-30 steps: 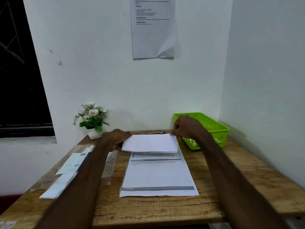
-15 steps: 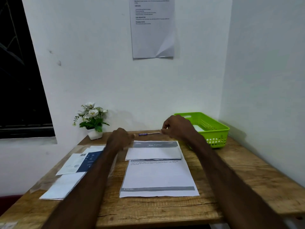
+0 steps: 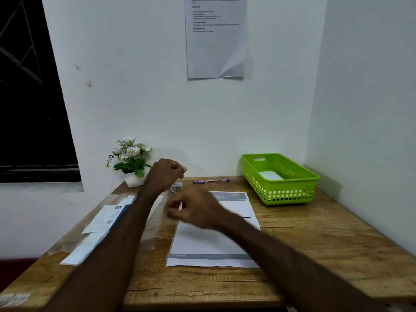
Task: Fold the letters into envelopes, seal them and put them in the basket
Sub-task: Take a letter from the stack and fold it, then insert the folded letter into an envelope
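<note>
A printed letter (image 3: 211, 242) lies flat in the middle of the wooden table (image 3: 319, 248), and its top third (image 3: 234, 200) is folded down. My right hand (image 3: 194, 209) hovers blurred over the letter's upper left corner, fingers loosely curled, with nothing seen in them. My left hand (image 3: 166, 174) is raised above the table's back edge as a curled fist with nothing visible in it. Envelopes (image 3: 104, 218) lie at the left under my left forearm. The green basket (image 3: 289, 194) stands at the back right with a white envelope (image 3: 270, 175) inside.
A small roll of tape (image 3: 177, 187) and a blue pen (image 3: 211, 181) lie near the back edge, between my hands and the wall. A white flower pot (image 3: 132, 179) stands at the back left. Clear plastic wrapping (image 3: 155, 224) lies beside the envelopes. Walls close the back and right.
Both hands let go of the folded top of the letter. My right hand swung left across the sheet, and my left hand lifted up towards the wall. The tape roll is now uncovered.
</note>
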